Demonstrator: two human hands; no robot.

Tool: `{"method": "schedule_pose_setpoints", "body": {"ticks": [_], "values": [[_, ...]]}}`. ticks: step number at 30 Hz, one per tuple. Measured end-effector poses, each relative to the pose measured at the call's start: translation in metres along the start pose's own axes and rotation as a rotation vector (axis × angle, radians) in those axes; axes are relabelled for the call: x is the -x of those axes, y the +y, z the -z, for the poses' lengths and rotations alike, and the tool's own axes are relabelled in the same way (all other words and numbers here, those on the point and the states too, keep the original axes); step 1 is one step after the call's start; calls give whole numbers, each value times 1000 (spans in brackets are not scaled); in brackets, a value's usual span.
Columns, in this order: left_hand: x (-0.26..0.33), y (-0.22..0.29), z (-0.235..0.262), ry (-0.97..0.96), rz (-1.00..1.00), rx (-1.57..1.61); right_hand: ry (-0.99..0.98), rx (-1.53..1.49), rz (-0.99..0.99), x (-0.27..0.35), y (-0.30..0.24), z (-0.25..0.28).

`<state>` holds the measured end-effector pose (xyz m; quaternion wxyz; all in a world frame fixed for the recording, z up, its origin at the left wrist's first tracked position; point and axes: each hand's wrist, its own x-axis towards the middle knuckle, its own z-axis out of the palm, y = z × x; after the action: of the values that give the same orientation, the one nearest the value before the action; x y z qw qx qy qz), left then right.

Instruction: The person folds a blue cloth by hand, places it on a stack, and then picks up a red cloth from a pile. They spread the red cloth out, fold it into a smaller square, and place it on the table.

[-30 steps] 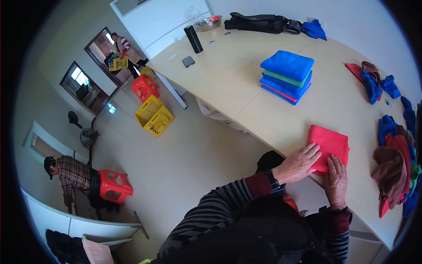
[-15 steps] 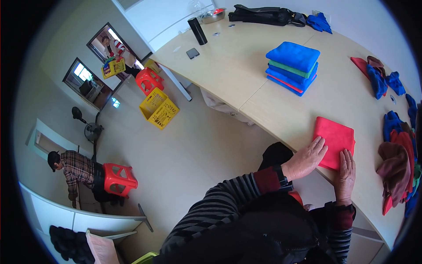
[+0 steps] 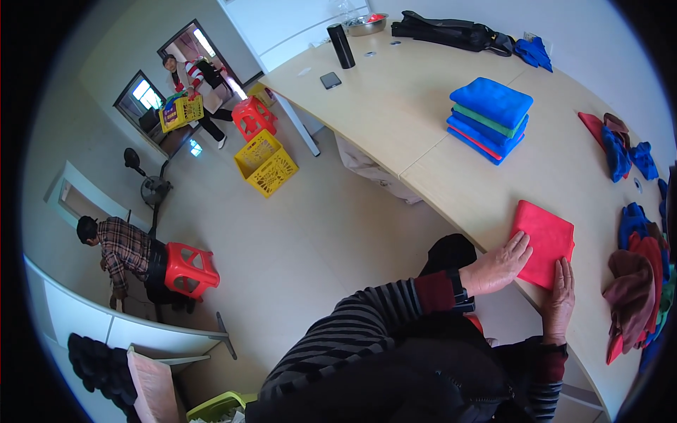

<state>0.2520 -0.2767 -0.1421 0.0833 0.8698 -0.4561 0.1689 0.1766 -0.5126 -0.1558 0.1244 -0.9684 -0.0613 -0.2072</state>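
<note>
A folded red cloth point(image 3: 544, 236) lies flat near the table's front edge. My left hand point(image 3: 499, 266) rests on its left side, fingers stretched out. Along its near right corner lies my right hand point(image 3: 559, 302), fingers extended and pressed down lightly. Neither hand grips anything. Farther back on the table stands a neat stack of folded cloths point(image 3: 490, 121), blue on top with green, blue and red layers beneath. To the right, loose crumpled cloths in brown point(image 3: 627, 285), red and blue sit in a heap.
The pale wooden table point(image 3: 395, 106) also bears a black cylinder point(image 3: 340, 46), a phone point(image 3: 330, 80), a metal bowl point(image 3: 367, 27) and a black bag point(image 3: 451, 33). Yellow crates point(image 3: 266, 166) and red stools point(image 3: 190, 271) stand on the floor. Two other people are at left, one carrying a crate point(image 3: 181, 114).
The view has shifted slightly, so the table sits lower and farther right. The person with the crate has stepped farther into the room. My hands still rest on the red cloth.
</note>
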Motion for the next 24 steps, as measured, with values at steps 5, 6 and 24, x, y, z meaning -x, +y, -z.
{"method": "schedule_pose_setpoints", "body": {"ticks": [5, 6, 24], "values": [[3, 0, -1, -3, -15, 12, -4, 5, -3, -1, -1, 3], [4, 0, -3, 9, -11, 28, -10, 5, -9, -2, -2, 4], [26, -15, 18, 63, -20, 281, -60, -35, -36, 4, 0, 25]]}}
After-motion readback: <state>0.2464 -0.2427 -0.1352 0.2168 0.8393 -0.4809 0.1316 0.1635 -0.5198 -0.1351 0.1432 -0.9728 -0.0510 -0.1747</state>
